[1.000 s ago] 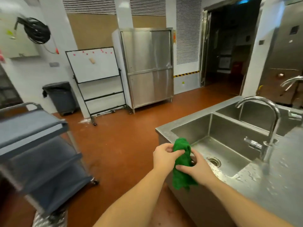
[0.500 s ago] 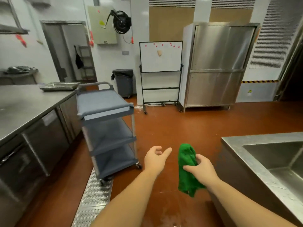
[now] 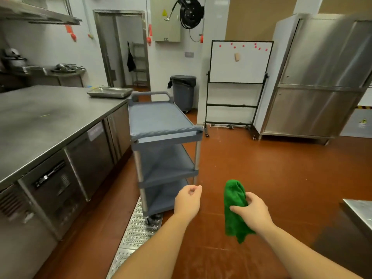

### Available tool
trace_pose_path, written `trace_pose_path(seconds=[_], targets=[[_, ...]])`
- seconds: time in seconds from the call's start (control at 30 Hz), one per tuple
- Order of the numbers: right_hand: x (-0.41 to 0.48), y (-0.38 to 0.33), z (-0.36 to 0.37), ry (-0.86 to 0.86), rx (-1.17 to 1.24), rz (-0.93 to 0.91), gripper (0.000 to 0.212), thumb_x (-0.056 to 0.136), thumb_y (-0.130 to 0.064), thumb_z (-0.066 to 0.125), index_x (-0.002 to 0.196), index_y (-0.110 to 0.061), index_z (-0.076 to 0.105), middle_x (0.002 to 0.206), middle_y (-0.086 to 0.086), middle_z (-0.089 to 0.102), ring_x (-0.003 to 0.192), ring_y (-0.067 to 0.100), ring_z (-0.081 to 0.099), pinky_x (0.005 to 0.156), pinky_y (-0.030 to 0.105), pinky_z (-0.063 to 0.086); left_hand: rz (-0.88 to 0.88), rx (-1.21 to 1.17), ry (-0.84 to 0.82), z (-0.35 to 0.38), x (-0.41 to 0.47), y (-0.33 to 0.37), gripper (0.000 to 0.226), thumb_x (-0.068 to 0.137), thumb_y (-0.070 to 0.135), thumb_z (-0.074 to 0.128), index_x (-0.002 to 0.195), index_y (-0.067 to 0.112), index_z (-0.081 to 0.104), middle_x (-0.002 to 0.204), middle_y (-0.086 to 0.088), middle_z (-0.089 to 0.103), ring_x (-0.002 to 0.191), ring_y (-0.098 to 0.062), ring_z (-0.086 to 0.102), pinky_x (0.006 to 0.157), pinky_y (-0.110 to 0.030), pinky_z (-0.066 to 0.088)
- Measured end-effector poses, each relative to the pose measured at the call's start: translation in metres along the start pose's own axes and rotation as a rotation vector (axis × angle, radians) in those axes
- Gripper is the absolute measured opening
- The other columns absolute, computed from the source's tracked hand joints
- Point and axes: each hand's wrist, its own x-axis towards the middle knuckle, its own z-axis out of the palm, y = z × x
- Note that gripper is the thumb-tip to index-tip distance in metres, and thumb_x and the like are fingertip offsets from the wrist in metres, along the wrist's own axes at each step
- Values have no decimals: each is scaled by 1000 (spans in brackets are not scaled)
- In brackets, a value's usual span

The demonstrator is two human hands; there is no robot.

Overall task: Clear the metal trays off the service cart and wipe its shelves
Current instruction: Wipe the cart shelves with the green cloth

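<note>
The grey three-shelf service cart stands ahead beside the steel counter, and nothing lies on the shelf surfaces I can see. A metal tray lies on the counter's far corner, just left of the cart handle. My right hand grips a bunched green cloth, which hangs below the fist over the floor. My left hand hovers in front of the cart's lowest shelf with loosely curled fingers and holds nothing.
A long steel counter with cabinet doors runs along the left. A floor drain grate lies by the cart's wheels. Behind stand a grey bin, a whiteboard and a steel cabinet. A sink corner shows at right.
My view has swung left from the sink to the cart, which is now closer. My left hand let go of the cloth; my right hand alone holds it.
</note>
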Motion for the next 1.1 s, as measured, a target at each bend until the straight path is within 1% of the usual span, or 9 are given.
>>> trace_pose_path(seconds=[0.17, 0.37, 0.53, 0.77, 0.83, 0.9, 0.97, 1.03, 1.1], targets=[[67, -16, 19, -52, 8, -35, 36, 73, -21, 81, 102, -24, 59, 96, -4, 69, 86, 19, 66, 76, 38, 58, -7, -6, 50, -4, 55, 9, 13, 94, 41, 51, 90, 31, 58, 94, 5, 64, 91, -16, 62, 81, -38, 54], [172, -42, 27, -111, 52, -98, 33, 72, -23, 81, 97, -25, 61, 92, -3, 70, 84, 19, 67, 78, 41, 57, -7, 35, 133, -3, 137, 42, 15, 94, 42, 50, 95, 31, 59, 97, 7, 64, 92, -13, 62, 82, -35, 53], [250, -58, 25, -192, 59, -135, 37, 72, -23, 81, 103, -23, 61, 96, -3, 69, 85, 18, 66, 76, 39, 58, -32, 17, 181, 14, 195, 66, 12, 92, 44, 52, 93, 35, 60, 96, 10, 65, 93, -13, 63, 86, -39, 54], [329, -79, 36, -221, 13, -167, 40, 72, -25, 82, 106, -21, 60, 99, -2, 69, 91, 21, 66, 82, 41, 56, -55, -15, 211, 25, 260, 77, 13, 91, 42, 54, 94, 31, 62, 91, 8, 64, 88, -14, 64, 76, -34, 52], [346, -87, 43, -221, 13, -170, 37, 72, -24, 82, 101, -23, 59, 97, -3, 68, 91, 21, 66, 83, 42, 56, -58, 2, 224, 24, 281, 75, 13, 91, 40, 56, 94, 29, 63, 87, 8, 63, 86, -13, 63, 71, -28, 51], [365, -94, 50, -209, 10, -180, 32, 71, -23, 82, 95, -25, 59, 92, -5, 68, 88, 19, 66, 83, 42, 56, -45, 41, 240, 25, 303, 76, 13, 92, 35, 56, 99, 26, 63, 85, 11, 60, 79, -6, 58, 62, -17, 43], [387, -103, 57, -190, 5, -195, 29, 70, -22, 82, 89, -26, 60, 87, -8, 69, 85, 17, 66, 82, 42, 56, -18, 62, 242, 26, 330, 79, 17, 92, 32, 57, 106, 24, 63, 84, 13, 57, 75, -2, 53, 58, -13, 37], [410, -114, 64, -176, -2, -201, 28, 70, -22, 82, 88, -27, 61, 87, -8, 69, 84, 17, 67, 81, 42, 56, 8, 70, 231, 27, 360, 83, 19, 92, 31, 58, 108, 23, 64, 82, 13, 56, 74, -3, 54, 62, -16, 39], [432, -125, 71, -155, 4, -195, 30, 69, -23, 82, 90, -27, 61, 90, -7, 70, 86, 17, 67, 82, 42, 56, 20, 65, 213, 26, 390, 87, 22, 91, 31, 59, 110, 22, 65, 81, 14, 56, 78, -7, 55, 72, -21, 41]])
